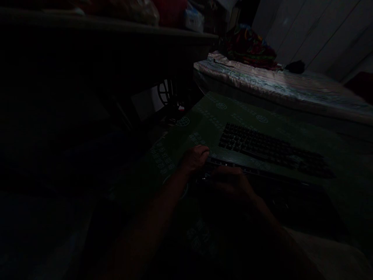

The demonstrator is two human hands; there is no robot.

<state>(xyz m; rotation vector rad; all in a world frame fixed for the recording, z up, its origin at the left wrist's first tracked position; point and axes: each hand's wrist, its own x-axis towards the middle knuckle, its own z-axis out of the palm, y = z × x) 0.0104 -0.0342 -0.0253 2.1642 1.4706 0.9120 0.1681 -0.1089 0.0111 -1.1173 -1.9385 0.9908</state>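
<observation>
Overall: I read a very dim scene, with most of the left half too dark to make out.
Dark shelf (116, 29): it runs along the top left and carries bundles that I cannot identify.
Wheel-like grille (166, 92): it stands below the shelf's right end, just beyond the far left corner of the green mat.
Green mat (210, 124): a sheet printed with pale globe marks and lettering; it covers the floor area that carries the work.
Left hand (196, 158): it rests at the near left corner of the laptop base, knuckles up, fingers curled and close together on the base's near edge; I cannot tell whether they clamp anything.
Right hand (233, 182): it lies just right of the left hand, over the near edge of the same base, almost touching the left hand. Its fingers are bent downward, but darkness hides whether they are together or closed on something.
Small bright part (204, 178): a faint glint shows between the two hands; I cannot tell what it is.
Laptop base (291, 194): it lies on the mat, its near side dark and lost in shadow toward the right.
Keyboard (274, 149): rows of dark keys run from the mat's centre toward its right edge, beyond both hands.
Mattress (279, 87): a pale covered pad borders the mat's far edge.
Colourful cloth (250, 46): it is heaped on the mattress's far left end.
</observation>
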